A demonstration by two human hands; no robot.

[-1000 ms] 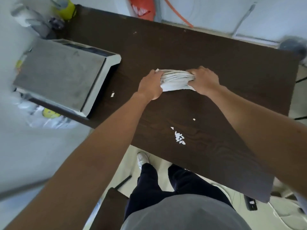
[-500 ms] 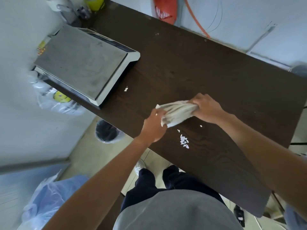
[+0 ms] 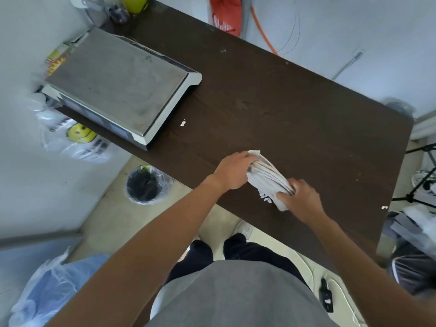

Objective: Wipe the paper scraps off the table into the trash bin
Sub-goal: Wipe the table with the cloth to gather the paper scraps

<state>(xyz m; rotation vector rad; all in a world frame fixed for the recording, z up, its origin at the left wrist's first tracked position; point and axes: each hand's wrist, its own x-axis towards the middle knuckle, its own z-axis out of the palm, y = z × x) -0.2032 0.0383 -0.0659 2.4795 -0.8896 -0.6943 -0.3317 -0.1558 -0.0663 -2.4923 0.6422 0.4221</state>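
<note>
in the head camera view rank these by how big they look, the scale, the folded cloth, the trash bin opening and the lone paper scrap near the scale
1. Scale, clearly largest.
2. Folded cloth and trash bin look about alike; the bin sits lower on the floor, farther from the camera, so no ranking.
3. Lone paper scrap, smallest.

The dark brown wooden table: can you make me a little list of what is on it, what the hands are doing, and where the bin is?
table: dark brown wooden table
cloth: folded white cloth, pressed on the table
left hand: grips the cloth's far end
right hand: grips the near end
scraps: small white paper scraps at the cloth's near edge; a lone scrap beside the grey metal scale
bin: black round trash bin on the floor, left of the table
</note>
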